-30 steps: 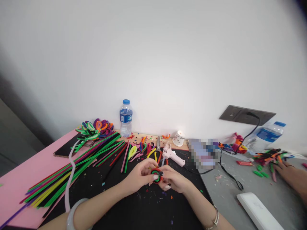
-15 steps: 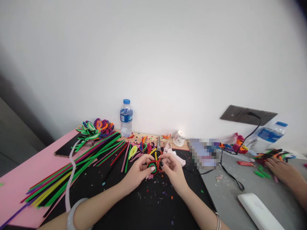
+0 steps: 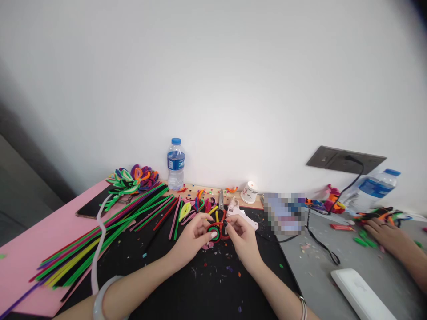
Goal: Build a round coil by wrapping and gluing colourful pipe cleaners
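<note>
Both my hands meet over the black mat (image 3: 187, 289), pinching a small coiled pipe-cleaner disc (image 3: 215, 232) with a green centre, black ring and red outer wrap. My left hand (image 3: 193, 238) grips its left side with thumb and fingers closed. My right hand (image 3: 242, 238) pinches the right side, fingertips at the red edge. Just behind the disc lie scissors (image 3: 220, 201) and a white glue gun (image 3: 242, 216).
A long pile of coloured pipe cleaners (image 3: 100, 235) lies at left on a pink board (image 3: 30, 249), with looped petals (image 3: 133, 178) behind. A water bottle (image 3: 175, 163) and small cup (image 3: 249, 192) stand by the wall. Another person's hand (image 3: 383, 233) works at right.
My hands moved the coiled disc slightly away from me, toward the glue gun. The other person's hand at right shifted left over the green pieces.
</note>
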Demonstrator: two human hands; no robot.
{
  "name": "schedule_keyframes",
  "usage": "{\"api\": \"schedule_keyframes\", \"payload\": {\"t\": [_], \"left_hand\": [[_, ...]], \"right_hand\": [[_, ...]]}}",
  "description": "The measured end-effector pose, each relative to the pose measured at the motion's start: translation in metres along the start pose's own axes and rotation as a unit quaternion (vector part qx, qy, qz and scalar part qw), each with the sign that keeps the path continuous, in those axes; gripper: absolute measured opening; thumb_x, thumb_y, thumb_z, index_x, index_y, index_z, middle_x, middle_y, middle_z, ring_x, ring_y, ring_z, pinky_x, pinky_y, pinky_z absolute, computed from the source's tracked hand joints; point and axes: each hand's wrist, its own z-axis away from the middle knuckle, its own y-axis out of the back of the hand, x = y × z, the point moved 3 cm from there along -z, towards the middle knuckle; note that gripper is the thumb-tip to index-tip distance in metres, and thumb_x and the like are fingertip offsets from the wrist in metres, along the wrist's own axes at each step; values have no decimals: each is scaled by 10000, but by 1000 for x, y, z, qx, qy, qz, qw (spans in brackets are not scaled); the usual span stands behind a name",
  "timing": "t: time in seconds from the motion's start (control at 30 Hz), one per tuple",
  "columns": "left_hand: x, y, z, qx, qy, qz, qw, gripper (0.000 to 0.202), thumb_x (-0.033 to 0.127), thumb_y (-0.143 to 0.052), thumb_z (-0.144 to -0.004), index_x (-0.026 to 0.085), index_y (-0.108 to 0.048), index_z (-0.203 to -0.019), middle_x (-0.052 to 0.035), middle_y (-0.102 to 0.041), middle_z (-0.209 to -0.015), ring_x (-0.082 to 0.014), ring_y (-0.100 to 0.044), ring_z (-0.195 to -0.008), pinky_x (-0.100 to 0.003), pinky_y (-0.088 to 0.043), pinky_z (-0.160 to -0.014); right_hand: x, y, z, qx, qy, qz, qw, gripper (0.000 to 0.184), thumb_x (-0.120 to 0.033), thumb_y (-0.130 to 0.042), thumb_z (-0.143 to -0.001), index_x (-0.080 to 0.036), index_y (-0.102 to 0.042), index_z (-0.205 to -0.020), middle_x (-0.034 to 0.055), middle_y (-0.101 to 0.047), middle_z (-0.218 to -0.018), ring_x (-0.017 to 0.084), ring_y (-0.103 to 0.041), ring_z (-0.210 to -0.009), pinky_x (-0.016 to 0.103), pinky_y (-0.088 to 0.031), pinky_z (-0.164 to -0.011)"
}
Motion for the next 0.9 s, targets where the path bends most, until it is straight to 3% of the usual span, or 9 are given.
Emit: {"api": "schedule_keyframes", "payload": {"t": [0.13, 0.23, 0.3, 0.4, 0.5, 0.6, 0.73, 0.9], "left_hand": [[3, 2, 0, 21, -7, -15, 1000, 213, 254, -647, -786, 216, -514, -949, 32, -585, -765, -109, -539, -659, -216, -413, -578], [6, 3, -1, 40, -12, -17, 999, 200, 265, -636, -788, 215, -507, -933, 39, -566, -748, -104, -520, -638, -219, -409, -575], [7, 3, -2, 50, -13, -19, 998, 218, 268, -638, -782, 214, -498, -940, 47, -554, -733, -93, -499, -599, -220, -399, -566], [10, 3, -2, 57, -6, -22, 998, 251, 273, -644, -769, 216, -485, -954, 60, -546, -703, -83, -479, -548, -225, -378, -552], [11, 2, -1, 60, 2, -22, 998, 262, 284, -643, -765, 219, -475, -956, 62, -550, -694, -88, -487, -542, -232, -369, -553], [10, 3, -1, 64, 3, -21, 998, 262, 290, -642, -763, 220, -476, -954, 58, -553, -706, -90, -491, -548, -237, -372, -561], [10, 3, -2, 68, -1, -20, 997, 269, 306, -646, -755, 223, -481, -951, 54, -551, -718, -92, -489, -545, -239, -382, -558], [10, 4, -2, 77, -3, -25, 997, 264, 307, -642, -759, 223, -481, -951, 60, -515, -720, -88, -487, -550, -234, -392, -558]], "right_hand": [[-2, 4, -1, -6, 15, 30, 999, 165, -340, -498, -851, -189, -565, -855, -5, -565, -680, 155, -542, -580, 259, -458, -535], [-3, 12, -7, 5, 24, 126, 992, 227, -329, -415, -881, -179, -551, -982, 32, -610, -793, 167, -562, -638, 272, -472, -586], [-2, 21, -13, 36, 18, 297, 954, 254, -280, -397, -866, -177, -526, -1059, 58, -630, -880, 189, -584, -721, 296, -477, -658], [3, 31, -20, 54, -8, 386, 921, 360, -183, -493, -747, -170, -534, -1104, 123, -592, -1087, 288, -531, -1023, 401, -416, -852], [13, 39, -23, 63, -65, 461, 883, 447, -164, -553, -660, -129, -551, -1105, 198, -552, -1116, 399, -485, -1060, 515, -369, -836], [22, 42, -25, 39, -99, 495, 862, 424, -159, -564, -649, -140, -570, -1072, 192, -569, -1069, 396, -506, -1029, 507, -368, -816], [29, 44, -28, 17, -117, 493, 862, 424, -158, -560, -662, -162, -551, -1086, 165, -603, -1040, 369, -524, -1017, 507, -343, -846], [30, 47, -30, 19, -119, 426, 897, 392, -134, -563, -653, -178, -567, -1042, 138, -637, -994, 359, -545, -1002, 516, -303, -881]]}}
